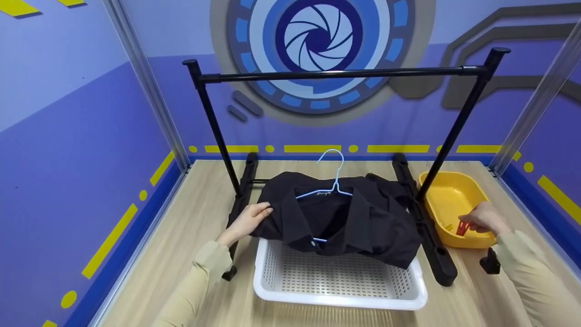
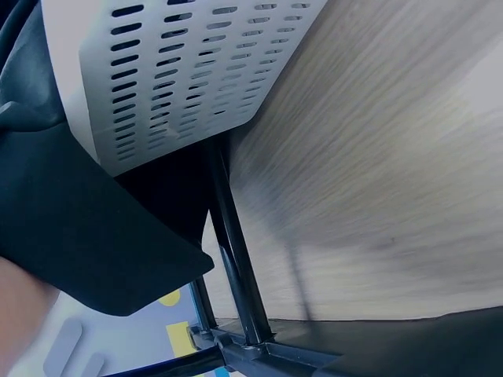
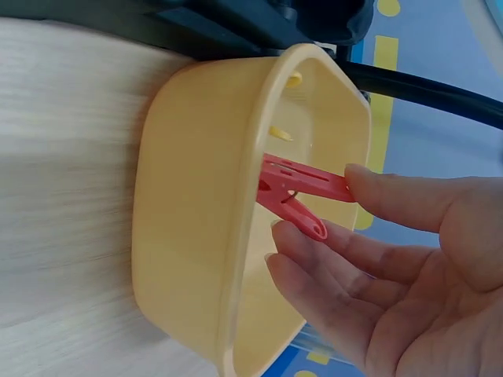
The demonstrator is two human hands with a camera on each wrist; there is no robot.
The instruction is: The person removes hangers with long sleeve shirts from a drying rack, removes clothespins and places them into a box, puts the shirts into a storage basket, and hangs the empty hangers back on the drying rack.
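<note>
A black collared shirt [image 1: 390, 227] lies over the back of a white perforated basket [image 1: 340, 299]. Inside its collar sits a light blue hanger [image 1: 339, 175], hook pointing up. My left hand [image 1: 247, 221] pinches the shirt at its left edge; in the left wrist view the black cloth [image 2: 94, 220] hides its fingertips. Over at the right, my right hand [image 1: 488, 218] is at the near end of a yellow basin [image 1: 454, 179]. Its thumb and fingers pinch the handles of a red clothespin [image 3: 302, 184], whose far end is hidden behind the basin's rim in the right wrist view.
A black garment rack [image 1: 340, 74] stands over the shirt, its feet [image 1: 438, 259] on both sides of the basket. Small yellow pieces [image 3: 281, 133] lie in the basin. Blue-purple printed walls [image 1: 91, 136] enclose the wooden table [image 1: 150, 290] at the back and sides.
</note>
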